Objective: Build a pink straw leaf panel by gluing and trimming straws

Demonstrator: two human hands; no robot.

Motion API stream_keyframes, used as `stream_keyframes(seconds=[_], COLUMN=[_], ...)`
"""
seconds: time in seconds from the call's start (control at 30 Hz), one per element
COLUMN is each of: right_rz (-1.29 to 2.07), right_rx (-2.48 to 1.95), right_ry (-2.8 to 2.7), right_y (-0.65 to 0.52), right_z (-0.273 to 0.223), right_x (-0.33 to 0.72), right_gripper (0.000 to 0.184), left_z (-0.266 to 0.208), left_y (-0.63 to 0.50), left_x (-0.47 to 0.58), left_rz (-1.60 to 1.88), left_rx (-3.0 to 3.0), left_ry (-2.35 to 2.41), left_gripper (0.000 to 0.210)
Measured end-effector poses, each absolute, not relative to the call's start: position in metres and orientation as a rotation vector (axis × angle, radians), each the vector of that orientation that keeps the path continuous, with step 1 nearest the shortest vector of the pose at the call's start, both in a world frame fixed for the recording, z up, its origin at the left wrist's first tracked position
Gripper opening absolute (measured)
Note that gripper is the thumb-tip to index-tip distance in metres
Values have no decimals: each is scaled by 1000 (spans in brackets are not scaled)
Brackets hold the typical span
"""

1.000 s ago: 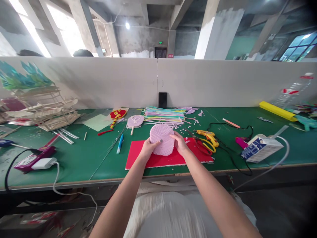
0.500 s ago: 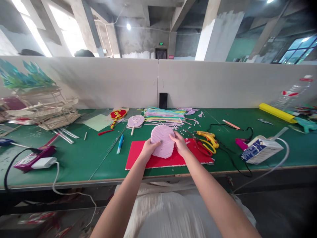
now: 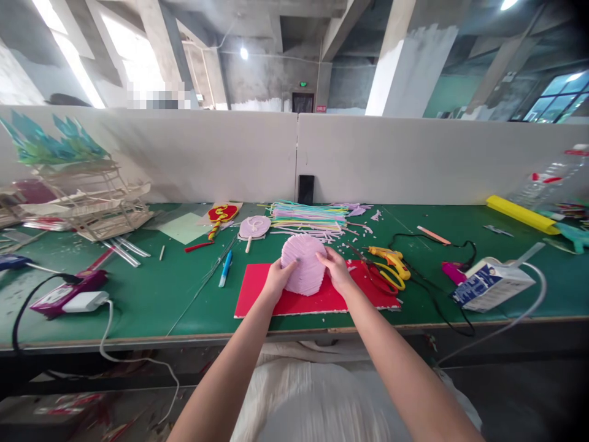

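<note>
A roundish lilac panel with slanting ridges (image 3: 304, 267) is held up between my two hands. My left hand (image 3: 278, 275) pinches its left edge, thumb on the front face. On the right edge my right hand (image 3: 335, 270) grips it, fingers partly behind it. Below lies a red board (image 3: 257, 288) with a rough white edge. Scissors with yellow-lined handles (image 3: 390, 276) and a yellow glue gun (image 3: 386, 253) rest by the board's right end. Beyond the panel are a pile of pastel strips (image 3: 308, 215) and a lilac fan-shaped piece with a short handle (image 3: 254, 228).
A blue pen (image 3: 225, 269) and a red-and-yellow fan-shaped piece (image 3: 223, 213) lie left. A purple power strip (image 3: 87, 283) with cables sits far left, near a stick-built model (image 3: 101, 202). At right stands a milk carton (image 3: 494, 283). A phone (image 3: 306, 189) leans on the divider (image 3: 391, 156).
The whole view has shifted slightly, so things sit a little further right. Both hands keep hold of the lilac panel, which is turned a little.
</note>
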State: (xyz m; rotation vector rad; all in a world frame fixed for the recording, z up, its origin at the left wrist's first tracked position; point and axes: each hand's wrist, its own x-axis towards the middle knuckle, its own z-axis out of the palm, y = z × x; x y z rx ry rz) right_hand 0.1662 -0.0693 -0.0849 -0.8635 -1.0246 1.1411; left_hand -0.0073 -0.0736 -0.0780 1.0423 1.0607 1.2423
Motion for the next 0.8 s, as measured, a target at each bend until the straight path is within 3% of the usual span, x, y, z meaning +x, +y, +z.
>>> stream_keyframes(seconds=[0.8], right_rz=[1140], right_rx=[-859], right_ry=[-877], right_y=[-76], right_z=[-78], right_x=[167], right_gripper=[30], left_z=[-77], left_y=[-76], left_x=[-9], left_rz=[1177], left_rx=[937], left_ry=[806], left_gripper=[51])
